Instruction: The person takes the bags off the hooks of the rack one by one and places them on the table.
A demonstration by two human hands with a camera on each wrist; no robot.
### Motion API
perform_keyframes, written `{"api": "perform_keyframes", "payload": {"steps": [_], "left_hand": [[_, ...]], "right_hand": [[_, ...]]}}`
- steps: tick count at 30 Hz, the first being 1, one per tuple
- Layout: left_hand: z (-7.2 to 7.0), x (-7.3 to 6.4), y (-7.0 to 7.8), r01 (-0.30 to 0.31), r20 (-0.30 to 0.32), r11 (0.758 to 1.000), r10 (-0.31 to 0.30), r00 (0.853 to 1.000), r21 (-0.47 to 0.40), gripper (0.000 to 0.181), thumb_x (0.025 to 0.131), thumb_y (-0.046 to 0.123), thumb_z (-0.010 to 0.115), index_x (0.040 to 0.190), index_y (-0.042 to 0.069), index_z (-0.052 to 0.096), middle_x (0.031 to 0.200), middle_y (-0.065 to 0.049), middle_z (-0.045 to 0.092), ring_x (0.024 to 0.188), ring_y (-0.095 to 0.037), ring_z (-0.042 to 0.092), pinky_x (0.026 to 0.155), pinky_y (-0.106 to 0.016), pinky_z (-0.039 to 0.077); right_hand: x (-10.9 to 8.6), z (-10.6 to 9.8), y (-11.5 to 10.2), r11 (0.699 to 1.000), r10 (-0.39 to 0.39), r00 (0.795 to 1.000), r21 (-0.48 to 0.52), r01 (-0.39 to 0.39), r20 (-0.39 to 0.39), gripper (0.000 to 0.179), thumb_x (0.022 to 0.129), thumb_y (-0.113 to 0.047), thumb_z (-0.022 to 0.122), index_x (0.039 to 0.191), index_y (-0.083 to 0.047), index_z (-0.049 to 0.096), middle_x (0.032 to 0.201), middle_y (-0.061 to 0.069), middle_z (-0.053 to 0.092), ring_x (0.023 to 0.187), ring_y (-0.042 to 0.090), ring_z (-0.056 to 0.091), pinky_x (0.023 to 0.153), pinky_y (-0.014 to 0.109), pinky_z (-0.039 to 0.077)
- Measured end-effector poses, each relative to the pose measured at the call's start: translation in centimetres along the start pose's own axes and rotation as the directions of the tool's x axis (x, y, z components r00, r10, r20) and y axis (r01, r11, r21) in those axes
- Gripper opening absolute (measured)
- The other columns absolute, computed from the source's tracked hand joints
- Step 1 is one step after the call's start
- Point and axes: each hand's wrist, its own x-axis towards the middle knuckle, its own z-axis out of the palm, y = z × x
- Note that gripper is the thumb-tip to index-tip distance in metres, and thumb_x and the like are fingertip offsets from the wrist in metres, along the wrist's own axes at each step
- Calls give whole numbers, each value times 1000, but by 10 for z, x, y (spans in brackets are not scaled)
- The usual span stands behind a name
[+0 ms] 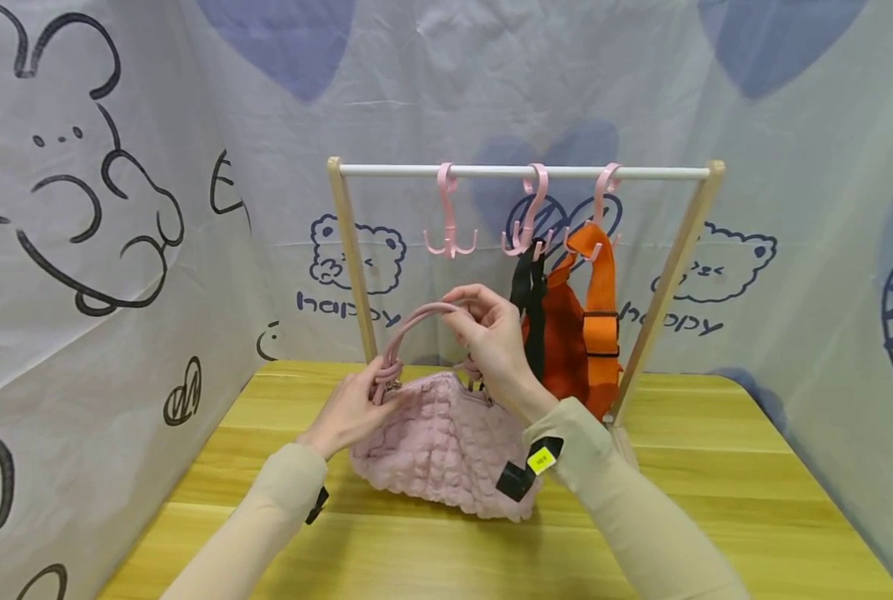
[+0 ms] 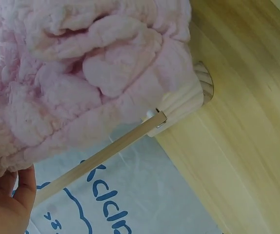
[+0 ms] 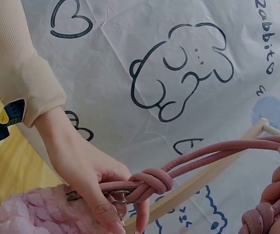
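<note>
A pink quilted handbag [image 1: 431, 450] is held up close over the table, in front of a small rack. My left hand [image 1: 349, 410] grips its upper left corner, beside the knotted base of the handle [image 3: 198, 158]. In the right wrist view, that thumb and fingers [image 3: 103, 207] close round the bag's edge by a metal ring. My right hand [image 1: 495, 346] pinches the rounded handle near its top. The left wrist view shows the puffy fabric [image 2: 81, 87] from close by, with left fingertips [image 2: 25, 187] at its edge.
The rack's white bar [image 1: 394, 171] carries pink hooks; the left hook [image 1: 449, 225] holds nothing. On the right one hangs an orange bag [image 1: 566, 342] with a buckled strap and black webbing. The rack stands on a wooden table [image 1: 724, 467] before a printed cloth backdrop [image 1: 431, 92].
</note>
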Motion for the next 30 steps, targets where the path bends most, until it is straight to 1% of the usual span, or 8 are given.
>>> {"api": "perform_keyframes", "payload": {"steps": [3,8,11,17,21,23,26,30], "left_hand": [[1,-1,0,19,-3,999,-19,1000,-48,44,94,28,72,134,14,57,87,-8,63,70,-16,52,64,-31,47],[2,-3,-2,54,-14,979,-58,998,-198,34,98,27,67,128,15,58,113,-13,67,95,-22,62,85,-44,55],[1,-3,-3,65,-22,955,-74,997,-291,34,98,23,66,129,11,59,102,-12,62,85,-18,57,77,-36,54],[-6,-4,-7,41,-38,903,-63,997,-427,37,98,9,63,134,1,57,77,-1,37,62,-6,33,54,-19,33],[-9,-5,-8,-5,-73,884,-34,997,-468,38,100,10,61,135,-3,55,94,-11,56,62,-2,35,54,-17,34],[-9,-4,-8,-43,-110,871,-12,994,-490,38,101,14,59,133,-6,54,114,-23,62,70,3,45,60,-14,41],[-11,-3,-7,-97,-165,849,12,986,-519,39,102,19,56,130,-9,55,136,-28,59,87,9,56,74,-10,49],[-15,-1,-4,-145,-223,824,24,975,-548,33,105,21,52,124,-4,59,129,-1,69,108,9,61,94,-12,50]], "right_hand": [[-2,-3,1,999,45,999,15,-45,10,15,97,-5,60,112,-5,65,67,-3,48,51,13,36,41,25,27],[-3,-9,3,995,92,995,23,-92,39,17,98,-8,61,115,-5,63,66,-2,44,44,14,29,39,27,25],[-3,-13,5,996,86,995,5,-86,41,15,98,-9,62,113,-6,63,67,-1,44,44,13,28,39,27,24],[-2,-19,10,996,88,996,-10,-87,34,12,98,-7,62,110,-9,63,66,-3,47,45,11,29,39,25,25],[-2,-23,13,997,70,997,-16,-70,28,12,98,-5,62,109,-7,63,66,-3,47,48,12,32,39,23,25],[-1,-25,15,998,60,998,-29,-59,24,12,98,-5,62,110,-6,63,66,-3,48,50,13,36,42,23,28],[-2,-28,18,997,44,999,-59,-44,13,14,97,-3,63,111,-1,63,66,-2,50,57,14,42,47,23,33],[-2,-32,23,995,43,999,-91,-42,16,17,96,-1,63,113,2,63,66,-4,52,62,14,45,55,23,38]]}}
